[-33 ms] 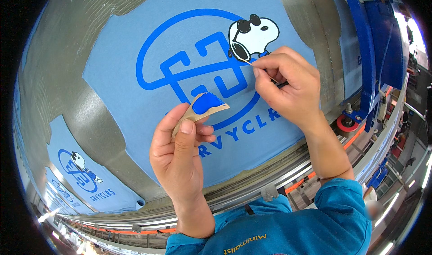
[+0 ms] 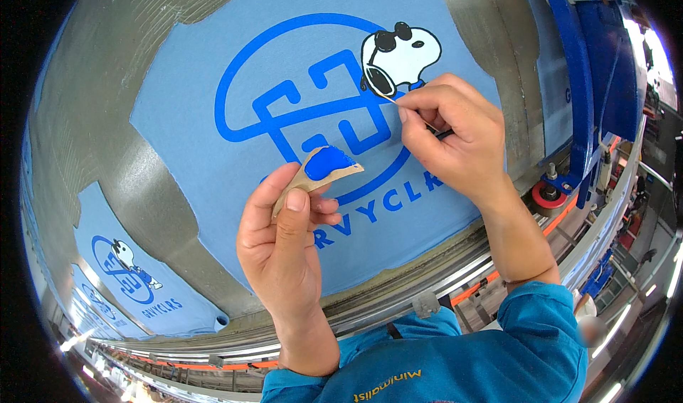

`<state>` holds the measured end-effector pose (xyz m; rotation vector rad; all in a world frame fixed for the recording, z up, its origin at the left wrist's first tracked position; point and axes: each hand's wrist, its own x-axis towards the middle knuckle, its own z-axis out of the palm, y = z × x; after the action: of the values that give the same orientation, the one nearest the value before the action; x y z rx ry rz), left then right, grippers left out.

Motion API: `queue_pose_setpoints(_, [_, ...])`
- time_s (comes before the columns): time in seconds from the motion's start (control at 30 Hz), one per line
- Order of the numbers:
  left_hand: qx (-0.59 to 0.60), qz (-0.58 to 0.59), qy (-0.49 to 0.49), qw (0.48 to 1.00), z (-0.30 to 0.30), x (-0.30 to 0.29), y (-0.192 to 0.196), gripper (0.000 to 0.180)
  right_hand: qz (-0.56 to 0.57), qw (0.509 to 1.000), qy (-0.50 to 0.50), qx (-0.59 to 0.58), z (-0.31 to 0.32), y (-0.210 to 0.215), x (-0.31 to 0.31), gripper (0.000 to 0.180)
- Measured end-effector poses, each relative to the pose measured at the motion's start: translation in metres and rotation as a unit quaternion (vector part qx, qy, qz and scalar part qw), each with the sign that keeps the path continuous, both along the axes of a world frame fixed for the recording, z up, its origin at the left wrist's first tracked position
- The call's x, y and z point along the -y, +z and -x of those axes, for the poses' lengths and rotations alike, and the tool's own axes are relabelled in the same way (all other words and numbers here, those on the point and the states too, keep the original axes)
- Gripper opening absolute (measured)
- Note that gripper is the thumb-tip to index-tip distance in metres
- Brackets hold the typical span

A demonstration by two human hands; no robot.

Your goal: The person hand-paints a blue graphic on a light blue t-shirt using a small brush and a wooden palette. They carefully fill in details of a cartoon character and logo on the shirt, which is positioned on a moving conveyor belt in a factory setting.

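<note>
Blue capitals are being borne by the large fabric panel and left panel, yellow lettering by the teal shirt.

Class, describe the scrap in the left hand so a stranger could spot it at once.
Find the large light-blue fabric filling mid-view. In front of its lower part, the left hand pinches a small tan scrap. Its tan surface with a bright-blue patch sets it apart from the blue print behind.
</note>
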<state>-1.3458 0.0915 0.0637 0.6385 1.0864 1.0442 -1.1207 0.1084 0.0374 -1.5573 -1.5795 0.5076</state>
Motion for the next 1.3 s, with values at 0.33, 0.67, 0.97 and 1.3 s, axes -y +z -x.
queue_pose_setpoints(0.33, [-0.003,0.01,0.004,1.0,-0.002,0.0,0.0,0.033,-0.013,0.999,0.014,0.031,0.0,-0.004,-0.002,0.014])
queue_pose_setpoints(0.67, [-0.011,0.01,0.002,1.0,0.0,0.001,0.0,0.033,-0.022,0.999,0.013,0.033,0.004,-0.004,-0.002,0.014])
queue_pose_setpoints(0.97, [-0.009,0.012,-0.002,1.0,-0.008,0.001,0.001,0.032,-0.015,0.999,0.013,0.03,-0.006,-0.004,0.0,0.014])
queue_pose_setpoints(1.3, [0.017,0.087,-0.031,0.996,-0.007,-0.001,0.006,0.03,0.073,0.992,0.016,0.097,-0.003,0.008,0.003,0.009])
